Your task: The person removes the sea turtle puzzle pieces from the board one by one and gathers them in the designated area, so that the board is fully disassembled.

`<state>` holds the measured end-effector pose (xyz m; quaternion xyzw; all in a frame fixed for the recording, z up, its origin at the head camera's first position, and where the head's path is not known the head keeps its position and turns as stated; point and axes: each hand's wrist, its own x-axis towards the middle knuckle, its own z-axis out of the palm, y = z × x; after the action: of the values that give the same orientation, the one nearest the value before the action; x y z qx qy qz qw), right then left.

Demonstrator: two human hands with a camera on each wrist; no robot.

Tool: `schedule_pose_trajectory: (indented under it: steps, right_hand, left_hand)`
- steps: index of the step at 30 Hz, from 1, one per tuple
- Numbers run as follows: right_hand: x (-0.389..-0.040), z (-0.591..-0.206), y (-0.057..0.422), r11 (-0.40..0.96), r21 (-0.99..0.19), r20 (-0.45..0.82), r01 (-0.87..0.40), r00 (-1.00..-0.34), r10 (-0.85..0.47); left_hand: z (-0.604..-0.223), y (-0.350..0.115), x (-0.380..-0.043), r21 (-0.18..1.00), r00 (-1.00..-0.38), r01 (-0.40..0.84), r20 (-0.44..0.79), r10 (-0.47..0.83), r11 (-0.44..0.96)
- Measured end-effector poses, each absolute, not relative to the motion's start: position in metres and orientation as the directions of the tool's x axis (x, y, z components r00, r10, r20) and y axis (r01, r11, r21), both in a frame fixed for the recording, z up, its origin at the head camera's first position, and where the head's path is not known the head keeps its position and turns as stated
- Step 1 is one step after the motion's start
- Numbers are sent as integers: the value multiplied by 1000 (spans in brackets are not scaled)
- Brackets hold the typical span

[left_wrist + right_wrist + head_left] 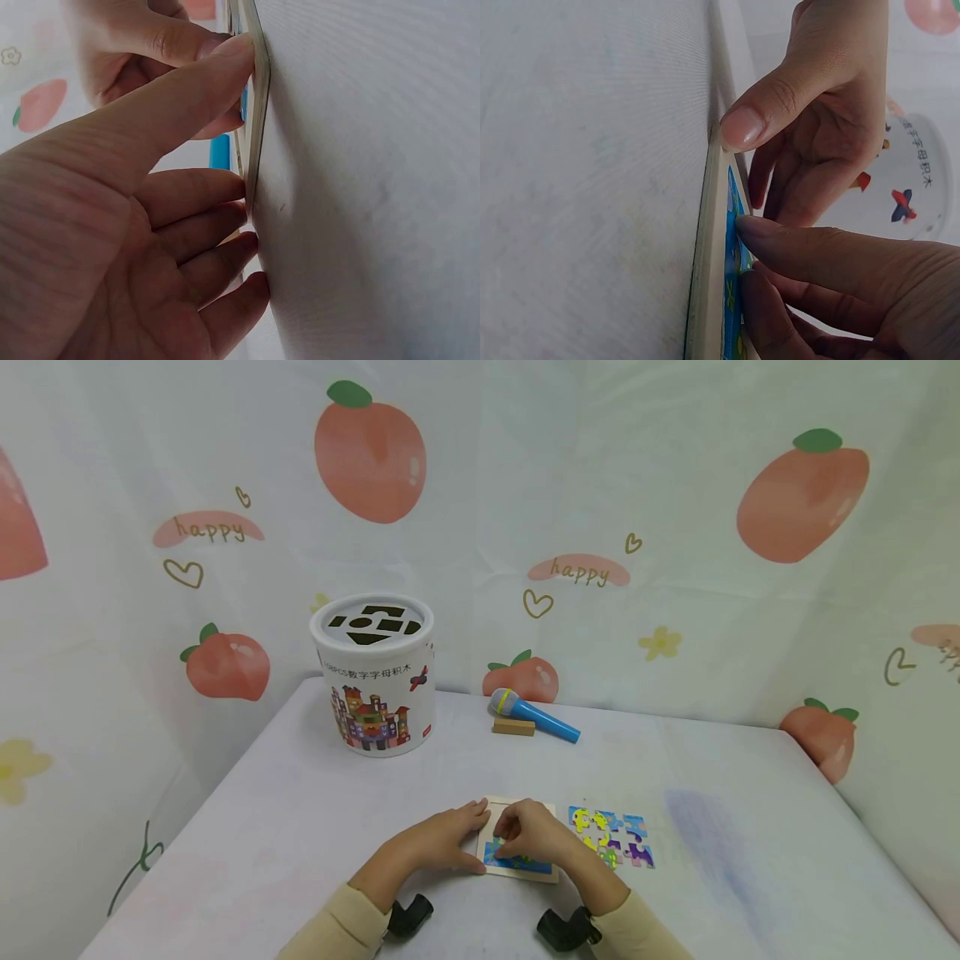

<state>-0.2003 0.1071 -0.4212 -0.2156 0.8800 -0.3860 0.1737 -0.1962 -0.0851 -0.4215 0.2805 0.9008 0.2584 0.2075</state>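
Cream sleeves nearest, cut off by the bottom edge, black device at each wrist. Peach-print backdrop behind, runs out of frame. White-covered table. Lidded block bucket back left, well clear of the hands; its small red label mark is unreadable. Left hand: fingers slightly spread along the tray's left edge, thumb pressing the near corner, presumably bracing it against sliding. Right hand: over the tray, thumb and forefinger bent down close together. Wooden puzzle tray flat on the table between the hands, middle covered by the right one. Blue toy microphone farther back, wooden block just in front; contact unclear. Loose puzzle pieces flat, just right of the tray, likely for easy reach; right forearm may hide some. Blue pieces in the tray's near end, partly under right fingertips; can't tell whether one is pinched.
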Motion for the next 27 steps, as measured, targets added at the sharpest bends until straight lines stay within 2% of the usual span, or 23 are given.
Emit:
schedule_pose_trajectory:
  steps: [16, 27]
  right_hand:
    - [-201, -423, 110, 571, -795, -151, -207, -844, -515]
    - [-203, -432, 116, 456, -886, -183, -83, -842, -508]
  left_hand:
    - [-421, -84, -196, 575, -756, 410, -221, 616, 709]
    - [-421, -85, -196, 587, -754, 400, -225, 617, 703]
